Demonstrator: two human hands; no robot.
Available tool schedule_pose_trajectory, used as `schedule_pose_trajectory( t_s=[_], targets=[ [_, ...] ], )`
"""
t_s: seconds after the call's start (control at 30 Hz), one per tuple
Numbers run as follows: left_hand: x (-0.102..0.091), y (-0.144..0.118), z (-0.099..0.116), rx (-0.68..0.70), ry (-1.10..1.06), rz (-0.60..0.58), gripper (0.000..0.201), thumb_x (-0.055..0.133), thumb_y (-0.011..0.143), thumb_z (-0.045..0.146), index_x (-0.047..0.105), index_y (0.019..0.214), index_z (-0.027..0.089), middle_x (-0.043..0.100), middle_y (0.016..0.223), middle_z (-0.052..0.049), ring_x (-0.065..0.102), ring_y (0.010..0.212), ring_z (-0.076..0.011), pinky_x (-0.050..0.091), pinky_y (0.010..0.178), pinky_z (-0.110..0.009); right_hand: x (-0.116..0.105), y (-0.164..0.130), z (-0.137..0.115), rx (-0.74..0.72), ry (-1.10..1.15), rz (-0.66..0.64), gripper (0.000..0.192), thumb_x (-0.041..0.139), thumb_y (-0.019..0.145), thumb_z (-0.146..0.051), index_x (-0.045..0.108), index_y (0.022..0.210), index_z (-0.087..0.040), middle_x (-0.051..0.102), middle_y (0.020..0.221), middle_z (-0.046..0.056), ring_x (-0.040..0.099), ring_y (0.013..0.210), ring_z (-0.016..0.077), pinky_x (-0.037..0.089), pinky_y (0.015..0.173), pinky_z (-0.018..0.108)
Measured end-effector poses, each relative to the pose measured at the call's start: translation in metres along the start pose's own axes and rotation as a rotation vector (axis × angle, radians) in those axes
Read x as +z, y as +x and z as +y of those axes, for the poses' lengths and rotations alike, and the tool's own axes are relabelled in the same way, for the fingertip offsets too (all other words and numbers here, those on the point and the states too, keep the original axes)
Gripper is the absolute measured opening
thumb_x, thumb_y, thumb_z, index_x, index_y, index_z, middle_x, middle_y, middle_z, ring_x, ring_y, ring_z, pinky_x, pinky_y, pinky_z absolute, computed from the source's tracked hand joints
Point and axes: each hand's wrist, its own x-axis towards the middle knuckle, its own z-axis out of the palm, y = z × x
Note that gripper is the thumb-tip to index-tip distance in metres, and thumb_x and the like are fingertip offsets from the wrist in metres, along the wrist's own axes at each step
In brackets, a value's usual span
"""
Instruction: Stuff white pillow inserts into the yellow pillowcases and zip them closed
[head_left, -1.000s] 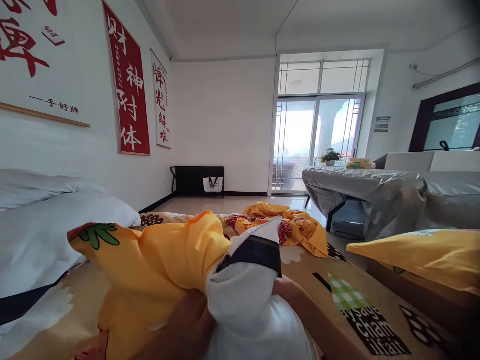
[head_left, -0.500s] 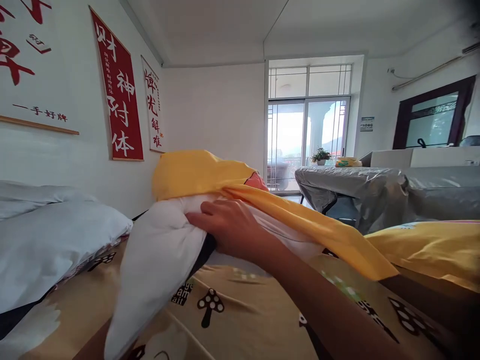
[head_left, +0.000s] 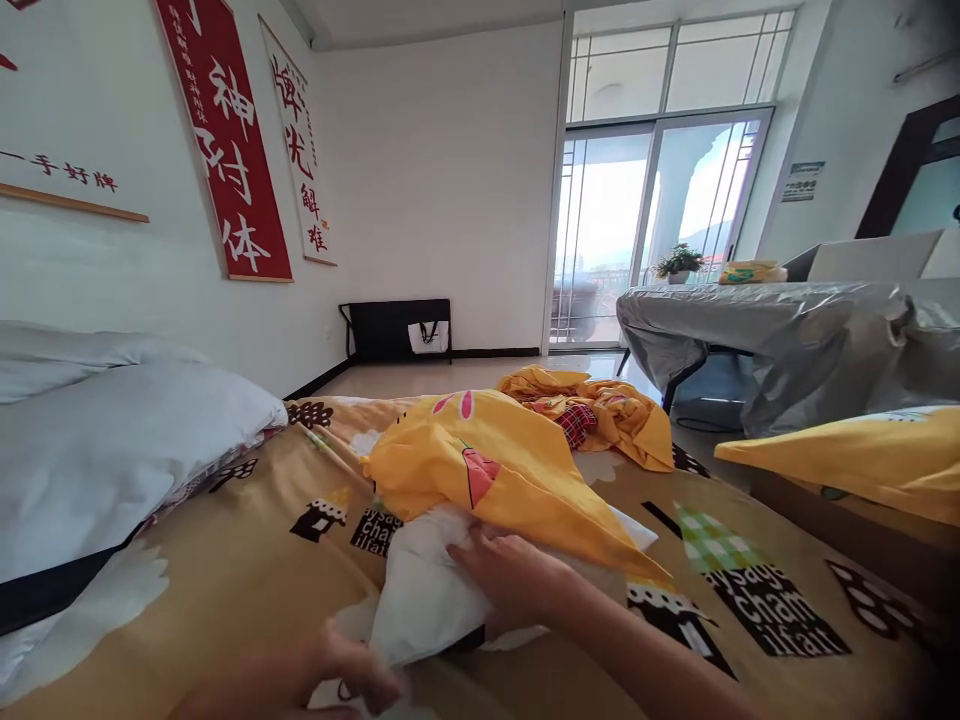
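A white pillow (head_left: 427, 585) lies on the patterned bed sheet (head_left: 247, 590), its far part covered by a yellow pillowcase (head_left: 510, 445) with a red and pink print. The near end of the pillow sticks out bare. My right hand (head_left: 517, 570) grips the pillow close to the pillowcase's edge, with thumb and fingers closed on the white fabric. At the bottom, my left hand (head_left: 322, 670) is blurred by motion. Its fingers are apart and hold nothing, just short of the pillow's near left corner.
Crumpled yellow bedding (head_left: 622, 415) lies at the bed's far side. White pillows (head_left: 112, 450) are piled on the left, and another yellow pillow (head_left: 870, 455) is on the right. Beyond stand a plastic-covered table (head_left: 750, 310) and a black folded item (head_left: 382, 330) against the wall.
The pillow and pillowcase, raised high before, have come down onto the bed. My left hand has come into view apart from the pillow. My right hand keeps its grip. The view has tilted down.
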Motion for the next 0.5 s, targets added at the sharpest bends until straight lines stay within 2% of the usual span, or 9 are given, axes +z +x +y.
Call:
schedule_pose_trajectory(
  t_s=[0.07,0.13,0.2,0.23,0.3,0.33,0.4,0.47,0.5],
  targets=[
    [-0.019,0.012,-0.002,-0.065,-0.069,0.086,0.024,0.054,0.087,0.03,0.065,0.108,0.027,0.071,0.101,0.0,0.065,0.09,-0.0149,0.049,0.085,-0.023,-0.023,-0.008,0.01,-0.022,0.143,-0.027,0.073,0.072,0.069,-0.041,0.048,0.136,-0.019,0.053,0.131,0.019,0.058,0.11,0.033,0.049,0.084,0.04],
    [-0.035,0.04,-0.006,-0.082,-0.071,0.292,0.028,0.048,0.089,0.029,0.062,0.113,0.025,0.067,0.113,-0.003,0.061,0.103,-0.0177,0.047,0.092,-0.027,-0.045,-0.013,0.019,-0.008,0.243,-0.017,0.068,0.07,0.073,-0.04,0.048,0.136,-0.024,0.058,0.127,0.012,0.058,0.109,0.0297,0.047,0.087,0.039],
    [-0.045,0.077,-0.009,-0.022,-0.01,0.465,0.037,0.044,0.087,0.021,0.056,0.122,0.024,0.06,0.127,-0.005,0.053,0.118,-0.0196,0.041,0.103,-0.032,-0.058,-0.013,0.025,0.05,0.28,0.081,0.058,0.069,0.074,-0.036,0.054,0.129,-0.026,0.06,0.121,0.008,0.057,0.108,0.0274,0.045,0.088,0.037],
    [-0.047,0.097,-0.011,0.022,0.04,0.513,0.045,0.043,0.084,0.016,0.052,0.127,0.024,0.055,0.134,-0.005,0.048,0.125,-0.02,0.037,0.107,-0.035,-0.06,-0.012,0.026,0.089,0.272,0.154,0.05,0.069,0.074,-0.033,0.057,0.123,-0.025,0.061,0.119,0.007,0.056,0.107,0.0264,0.044,0.089,0.037],
    [-0.047,0.132,-0.017,0.086,0.155,0.521,0.061,0.043,0.078,0.009,0.043,0.136,0.026,0.042,0.147,-0.004,0.034,0.137,-0.0208,0.026,0.114,-0.041,-0.054,-0.009,0.032,0.196,0.223,0.325,0.041,0.067,0.074,-0.027,0.061,0.114,-0.022,0.058,0.119,0.008,0.053,0.107,0.0257,0.042,0.092,0.037],
    [-0.044,0.146,-0.023,0.098,0.203,0.493,0.069,0.044,0.076,0.009,0.037,0.141,0.028,0.033,0.152,-0.003,0.025,0.141,-0.0218,0.019,0.116,-0.045,-0.048,-0.008,0.038,0.255,0.196,0.404,0.044,0.066,0.073,-0.025,0.059,0.117,-0.021,0.056,0.123,0.01,0.05,0.111,0.0264,0.039,0.096,0.039],
    [-0.036,0.168,-0.042,0.064,0.246,0.418,0.081,0.046,0.072,0.009,0.024,0.147,0.032,0.02,0.157,0.0,0.013,0.145,-0.0238,0.009,0.117,-0.051,-0.03,-0.009,0.056,0.349,0.195,0.489,0.066,0.066,0.07,-0.024,0.047,0.134,-0.021,0.048,0.133,0.011,0.043,0.12,0.028,0.033,0.103,0.042],
    [-0.024,0.181,-0.067,-0.046,0.206,0.367,0.086,0.047,0.071,0.011,0.018,0.149,0.03,0.023,0.156,-0.002,0.016,0.144,-0.025,0.009,0.116,-0.05,-0.011,-0.017,0.081,0.383,0.287,0.413,0.083,0.068,0.066,-0.026,0.037,0.142,-0.022,0.045,0.137,0.01,0.04,0.124,0.0282,0.029,0.106,0.043],
    [-0.018,0.184,-0.079,-0.112,0.179,0.353,0.085,0.048,0.072,0.012,0.018,0.149,0.028,0.029,0.154,-0.004,0.023,0.142,-0.0251,0.012,0.116,-0.048,-0.003,-0.022,0.094,0.368,0.344,0.322,0.084,0.069,0.062,-0.027,0.04,0.14,-0.022,0.048,0.135,0.009,0.042,0.123,0.0282,0.03,0.106,0.042]
  ],
)
